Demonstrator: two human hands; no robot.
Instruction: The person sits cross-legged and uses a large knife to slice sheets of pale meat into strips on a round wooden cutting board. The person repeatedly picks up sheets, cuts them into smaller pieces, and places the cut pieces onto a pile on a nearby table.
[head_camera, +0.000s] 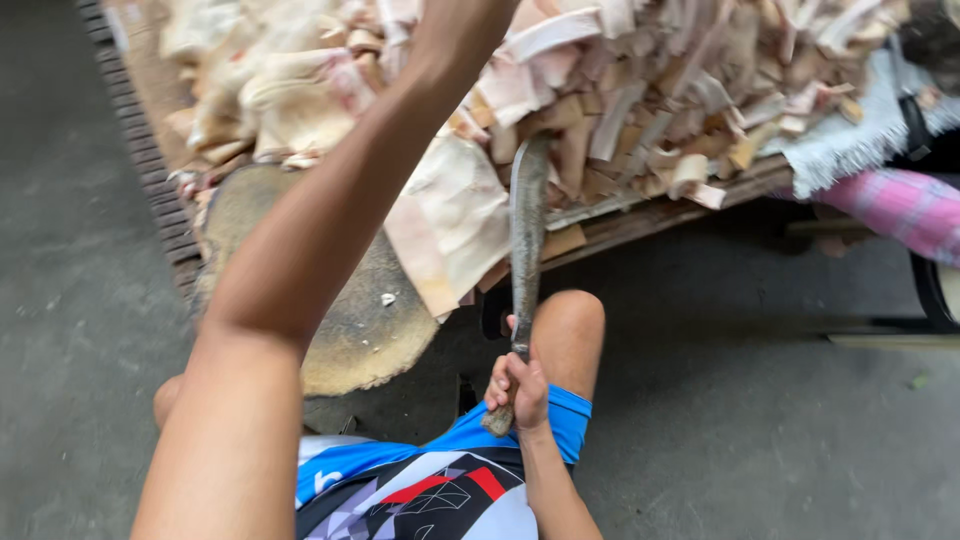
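Left arm (300, 260) runs up across the frame from the lower left to the top edge; the left hand itself is cut off by the frame, so can't tell if it's open or gripping, only that it reaches into the pile of pale cut strips (640, 80) heaped on the low wooden platform (650, 215). Below that arm, a round wood chopping block (360, 330) sits at the platform's near edge, a pale sheet (450, 220) draped off the pile onto it (looks like the block is kept close so pieces drop straight onto it). Just right of the block, the right hand (518, 388) is closed tight round the handle of a long curved blade (527, 230), held near the bent knee (568, 325) with the tip pointing up at the pile's near edge, parked clear of the reaching arm. Far right: a pink checked cloth (900, 210) beside the platform's right end.
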